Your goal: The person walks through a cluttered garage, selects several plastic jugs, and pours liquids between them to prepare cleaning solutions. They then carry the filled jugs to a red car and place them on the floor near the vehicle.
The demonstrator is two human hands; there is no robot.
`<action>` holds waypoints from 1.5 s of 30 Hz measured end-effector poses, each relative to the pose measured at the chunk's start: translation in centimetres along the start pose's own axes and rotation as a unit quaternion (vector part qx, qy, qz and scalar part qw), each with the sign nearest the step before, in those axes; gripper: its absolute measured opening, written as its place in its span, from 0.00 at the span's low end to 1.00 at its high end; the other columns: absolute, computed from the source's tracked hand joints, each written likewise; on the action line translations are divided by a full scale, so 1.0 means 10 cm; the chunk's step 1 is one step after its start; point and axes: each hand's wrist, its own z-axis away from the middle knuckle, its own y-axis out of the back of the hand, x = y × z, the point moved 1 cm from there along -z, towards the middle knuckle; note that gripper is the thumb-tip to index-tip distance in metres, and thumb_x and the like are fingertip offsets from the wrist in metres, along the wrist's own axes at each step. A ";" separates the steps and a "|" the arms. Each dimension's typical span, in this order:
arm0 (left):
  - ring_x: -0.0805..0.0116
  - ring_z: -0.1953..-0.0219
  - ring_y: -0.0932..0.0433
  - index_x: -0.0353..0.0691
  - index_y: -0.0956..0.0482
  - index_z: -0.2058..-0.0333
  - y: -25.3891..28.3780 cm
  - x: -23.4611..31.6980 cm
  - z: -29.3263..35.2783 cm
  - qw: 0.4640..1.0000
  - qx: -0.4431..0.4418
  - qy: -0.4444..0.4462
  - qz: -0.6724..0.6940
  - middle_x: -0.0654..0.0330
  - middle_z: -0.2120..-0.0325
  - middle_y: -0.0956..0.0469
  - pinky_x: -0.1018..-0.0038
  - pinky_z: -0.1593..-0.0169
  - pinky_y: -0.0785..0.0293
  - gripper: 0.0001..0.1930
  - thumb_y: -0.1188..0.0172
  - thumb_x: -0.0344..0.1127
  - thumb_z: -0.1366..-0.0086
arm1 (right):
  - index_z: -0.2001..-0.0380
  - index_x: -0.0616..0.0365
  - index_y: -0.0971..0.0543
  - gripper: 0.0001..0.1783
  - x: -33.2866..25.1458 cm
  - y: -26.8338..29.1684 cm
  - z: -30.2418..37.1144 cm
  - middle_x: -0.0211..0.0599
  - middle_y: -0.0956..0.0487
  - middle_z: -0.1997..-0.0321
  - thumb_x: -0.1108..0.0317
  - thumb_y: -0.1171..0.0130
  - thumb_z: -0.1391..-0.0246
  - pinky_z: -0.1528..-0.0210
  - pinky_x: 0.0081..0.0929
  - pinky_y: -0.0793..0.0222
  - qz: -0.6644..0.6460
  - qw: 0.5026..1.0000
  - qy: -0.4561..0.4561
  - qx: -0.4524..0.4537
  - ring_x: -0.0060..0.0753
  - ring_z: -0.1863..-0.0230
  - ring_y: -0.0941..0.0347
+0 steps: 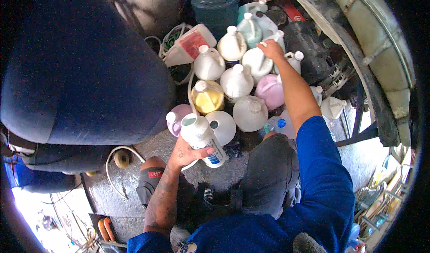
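My left hand (190,153) wraps round a white plastic bottle (201,134) with a blue-marked label. Its wide mouth is uncapped and tilts up toward the far side. My right hand (272,50) stretches out to the far right, its fingers closed at the white top of a white jug (257,66). Round that jug stand several more: a cream-white jug (232,47), a green jug (249,31), a pink jug (270,92) and a yellow jug (208,100). Just beyond the bottle sits a whitish jug (221,128) with a dark round opening.
A large dark blue padded seat (85,69) fills the left side. At the back are a blue-green water container (216,11) and a tilted jug with a red label (193,45). A curved metal panel (380,51) bounds the right. A pale hose (112,174) lies on the floor.
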 end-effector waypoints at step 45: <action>0.62 0.54 0.25 0.35 0.30 0.47 0.27 -0.11 0.43 0.991 0.106 0.036 0.071 0.55 0.56 0.24 0.65 0.49 0.29 0.42 0.29 0.58 0.56 | 0.79 0.57 0.23 0.13 0.51 -0.03 -0.49 0.30 0.29 0.84 0.61 0.40 0.46 0.77 0.27 0.34 -0.513 0.855 -0.077 -0.017 0.26 0.82 0.33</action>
